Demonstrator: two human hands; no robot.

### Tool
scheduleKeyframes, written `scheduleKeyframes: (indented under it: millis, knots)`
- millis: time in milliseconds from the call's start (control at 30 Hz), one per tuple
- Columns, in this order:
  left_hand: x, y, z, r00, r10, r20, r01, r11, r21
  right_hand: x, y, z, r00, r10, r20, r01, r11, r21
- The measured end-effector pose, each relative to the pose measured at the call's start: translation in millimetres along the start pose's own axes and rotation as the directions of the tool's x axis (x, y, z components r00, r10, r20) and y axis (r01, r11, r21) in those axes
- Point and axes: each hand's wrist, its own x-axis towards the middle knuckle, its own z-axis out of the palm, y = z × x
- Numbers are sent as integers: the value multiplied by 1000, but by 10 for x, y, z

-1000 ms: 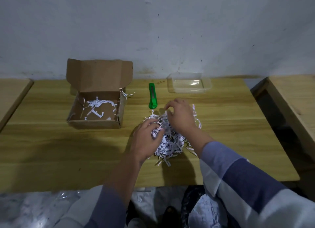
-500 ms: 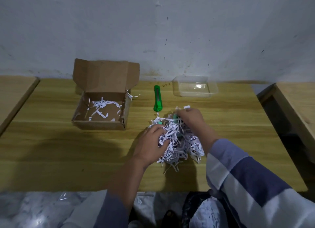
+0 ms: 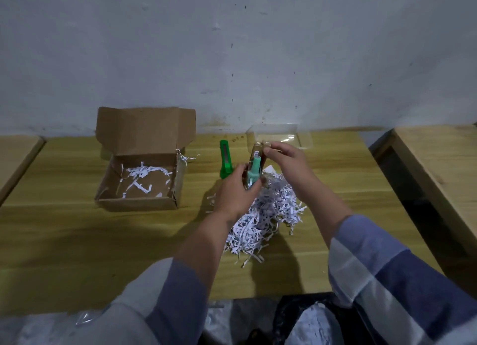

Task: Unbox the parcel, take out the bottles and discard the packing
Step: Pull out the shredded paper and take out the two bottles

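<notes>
**Bottles lifted clear of the shredded paper**

The bottles (image 3: 258, 161) are held above the table, just over the far end of the shredded paper pile (image 3: 263, 215). At least 2 brown-capped ones stand side by side, with 1 teal bottle (image 3: 254, 173) in front; the exact count is hard to tell. The left hand (image 3: 236, 192) curls its fingers round the lower part of the cluster, the teal bottle against its thumb. The right hand (image 3: 286, 159) pinches the brown caps from above.

So the step in hand looks like taking the bottles out of the packing; the cardboard box (image 3: 140, 164) already sits open to the left, with only a few paper strips inside.

The next move likely calls for setting the bottles down upright somewhere apart from the paper, perhaps in the clear plastic tray (image 3: 302, 141) just behind them. Loose strips may cling to the bottles. After that, the pile and box scraps need gathering for discard.

A green utility knife (image 3: 225, 161) lies beside the left hand on the wooden table (image 3: 64, 241).
</notes>
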Motion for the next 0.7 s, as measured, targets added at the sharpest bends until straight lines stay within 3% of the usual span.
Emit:
scheduleKeyframes:
  millis: [200, 367, 700]
  knots:
    - [30, -45, 88, 999, -19, 43, 25, 990, -139, 34, 32, -58, 997, -35, -76, 34, 999, -12]
    - [47, -1, 96, 1000, 3, 30, 5, 969, -246, -2, 148, -41, 999, 33, -4, -33, 999, -27]
    - [-1, -177, 12, 1000, -25, -19, 23, 998, -61, 126, 194, -293, 964, 136, -227, -134, 991, 26]
